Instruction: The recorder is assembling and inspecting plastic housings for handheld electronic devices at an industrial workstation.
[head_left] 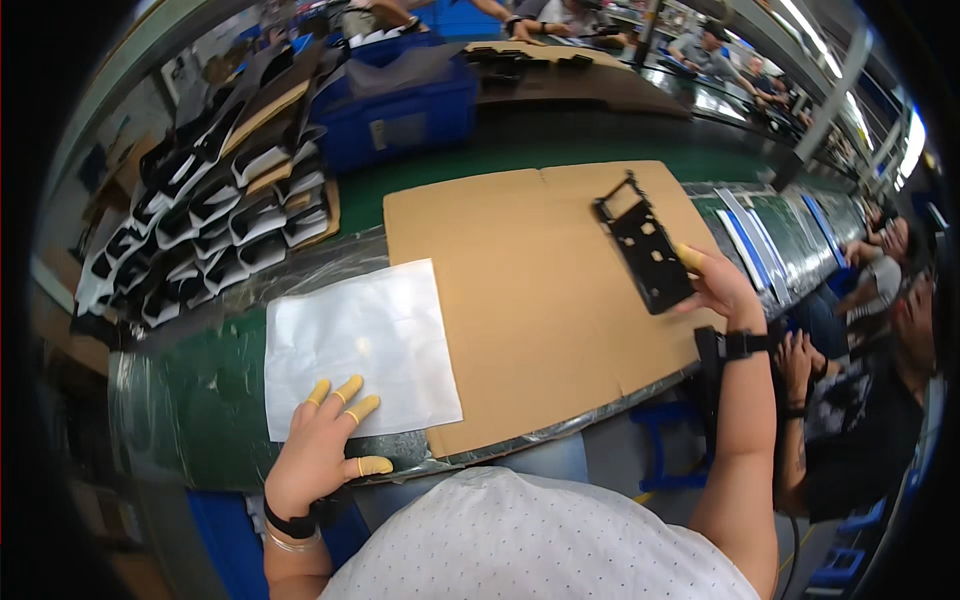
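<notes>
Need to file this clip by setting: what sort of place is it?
Probably a factory production floor: the right hand holds a black perforated part, yellow finger cots cover some fingertips, and other people are near the long green workbench.

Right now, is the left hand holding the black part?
No, the right hand holds the black part, while the left hand lies spread over the white sheet.
</notes>
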